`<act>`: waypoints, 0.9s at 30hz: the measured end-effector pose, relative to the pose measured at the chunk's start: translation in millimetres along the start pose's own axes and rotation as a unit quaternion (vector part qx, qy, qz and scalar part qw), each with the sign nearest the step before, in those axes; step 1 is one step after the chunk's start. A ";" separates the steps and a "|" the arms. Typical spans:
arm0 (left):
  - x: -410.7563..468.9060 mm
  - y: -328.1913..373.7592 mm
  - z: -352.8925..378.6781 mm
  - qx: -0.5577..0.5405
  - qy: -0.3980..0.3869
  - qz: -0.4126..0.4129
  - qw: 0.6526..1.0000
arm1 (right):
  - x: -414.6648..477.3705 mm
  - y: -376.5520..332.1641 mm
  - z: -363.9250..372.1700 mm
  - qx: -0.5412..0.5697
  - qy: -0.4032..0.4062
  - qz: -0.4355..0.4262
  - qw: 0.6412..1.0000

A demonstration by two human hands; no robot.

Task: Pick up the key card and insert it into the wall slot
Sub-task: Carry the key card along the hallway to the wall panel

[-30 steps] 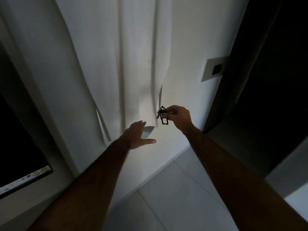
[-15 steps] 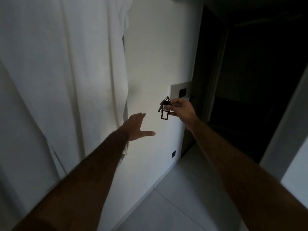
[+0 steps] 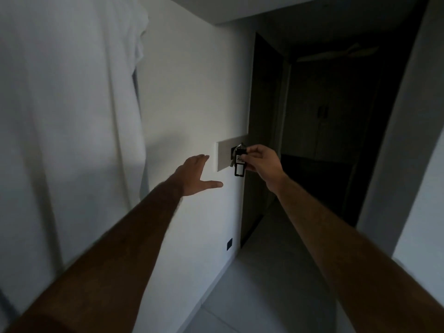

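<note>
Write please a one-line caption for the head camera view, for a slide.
Right hand holds the key tag at the wall plate, while the open left hand reaches toward the wall.

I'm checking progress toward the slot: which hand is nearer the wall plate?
Right. The right hand holds the key tag at the wall plate's right end; the left hand, open, hangs lower left.

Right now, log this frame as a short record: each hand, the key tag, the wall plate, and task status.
right hand: pinching the key tag, raised at the wall plate
left hand: open, empty, fingers spread toward the wall
key tag: black, on a ring with keys, hanging in front of the plate's right end
wall plate: white, beside the dark doorway
task status: tag at the plate; insertion cannot be confirmed
</note>
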State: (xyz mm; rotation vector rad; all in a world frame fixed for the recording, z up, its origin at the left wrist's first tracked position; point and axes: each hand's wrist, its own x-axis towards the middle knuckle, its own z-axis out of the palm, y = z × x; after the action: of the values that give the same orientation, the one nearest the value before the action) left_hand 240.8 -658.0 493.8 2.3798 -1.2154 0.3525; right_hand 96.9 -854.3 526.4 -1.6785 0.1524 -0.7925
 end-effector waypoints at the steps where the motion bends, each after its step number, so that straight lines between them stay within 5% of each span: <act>1: 12.2 -0.6 0.3 0.002 0.003 0.007 1.000 | 7.9 -0.2 -3.1 0.003 0.003 -0.001 1.000; 27: 228.7 31.5 85.3 0.092 0.001 0.039 0.995 | 193.5 56.3 -107.7 -0.040 -0.021 -0.029 0.999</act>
State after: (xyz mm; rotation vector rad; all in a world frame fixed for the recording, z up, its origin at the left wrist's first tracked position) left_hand 350.1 -876.6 522.9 2.4901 -1.3282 0.5124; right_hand 199.6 -1055.4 561.5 -1.7802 0.1069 -0.8030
